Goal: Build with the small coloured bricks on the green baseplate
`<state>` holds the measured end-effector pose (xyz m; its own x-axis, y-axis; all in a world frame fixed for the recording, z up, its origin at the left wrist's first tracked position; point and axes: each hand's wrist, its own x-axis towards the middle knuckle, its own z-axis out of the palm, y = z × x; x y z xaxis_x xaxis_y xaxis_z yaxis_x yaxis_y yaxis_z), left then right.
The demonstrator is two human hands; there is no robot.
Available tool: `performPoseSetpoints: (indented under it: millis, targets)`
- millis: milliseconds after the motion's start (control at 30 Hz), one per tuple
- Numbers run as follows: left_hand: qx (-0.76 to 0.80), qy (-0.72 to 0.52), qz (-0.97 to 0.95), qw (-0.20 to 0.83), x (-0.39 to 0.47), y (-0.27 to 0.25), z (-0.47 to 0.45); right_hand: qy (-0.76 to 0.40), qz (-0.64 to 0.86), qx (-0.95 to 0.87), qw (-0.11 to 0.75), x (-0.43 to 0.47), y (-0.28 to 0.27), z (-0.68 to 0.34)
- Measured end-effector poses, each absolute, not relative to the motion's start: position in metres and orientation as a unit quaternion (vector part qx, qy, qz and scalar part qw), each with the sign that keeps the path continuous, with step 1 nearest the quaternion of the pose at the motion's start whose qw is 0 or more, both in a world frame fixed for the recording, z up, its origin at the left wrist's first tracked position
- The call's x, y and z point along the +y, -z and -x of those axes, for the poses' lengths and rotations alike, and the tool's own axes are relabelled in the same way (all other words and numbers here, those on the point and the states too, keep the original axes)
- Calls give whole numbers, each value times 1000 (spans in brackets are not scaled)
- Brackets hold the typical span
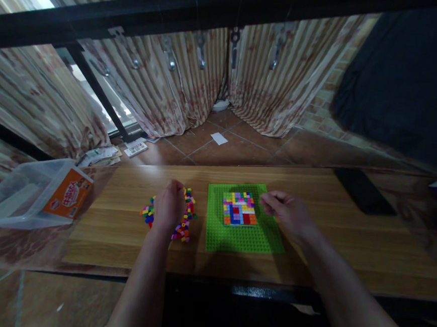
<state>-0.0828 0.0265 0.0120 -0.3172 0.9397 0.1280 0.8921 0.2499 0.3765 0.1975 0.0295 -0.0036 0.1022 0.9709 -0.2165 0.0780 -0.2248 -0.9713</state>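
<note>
A loose pile of small coloured building bricks lies on the wooden board. My left hand is over this pile, its fingers curled in and their tips mostly hidden; what they hold, if anything, does not show. To the right is a green studded baseplate, with a multicoloured block of bricks built on its middle. My right hand is at the baseplate's right edge, beside the brick block and apart from it. Its thumb and fingers are pinched together, and anything between them is too small to make out.
A clear plastic bin with an orange label stands left of the wooden board. Towards the board's right end lies a dark flat phone-like object. A dark rail with hooks crosses above, in front of curtains.
</note>
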Motion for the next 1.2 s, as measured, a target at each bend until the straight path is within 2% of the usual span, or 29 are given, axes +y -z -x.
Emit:
performPoseSetpoints:
  millis: [167,267,367,567,700,933,1100,1200]
  targets:
    - [650,-420,-598,211,24,-8,55,-483,578,-454,477,30,6,-193]
    - [574,-458,-609,300,19,-4,33,-444,556,-491,503,28,1,-188]
    - [530,-453,-637,328,14,-1,14,-416,522,-556,496,24,-3,-182]
    - [507,-433,-675,316,10,2,0,-336,462,-699,429,16,-4,-175]
    - [484,-439,-690,311,9,3,-3,-319,444,-723,422,14,-3,-172]
    - [490,-429,-700,293,9,5,-7,-284,459,-725,428,14,-2,-171]
    - [529,-381,-727,214,5,2,-8,-252,541,-669,442,22,0,-181]
    - [549,-338,-744,177,3,-1,-12,-281,595,-614,437,27,4,-186]
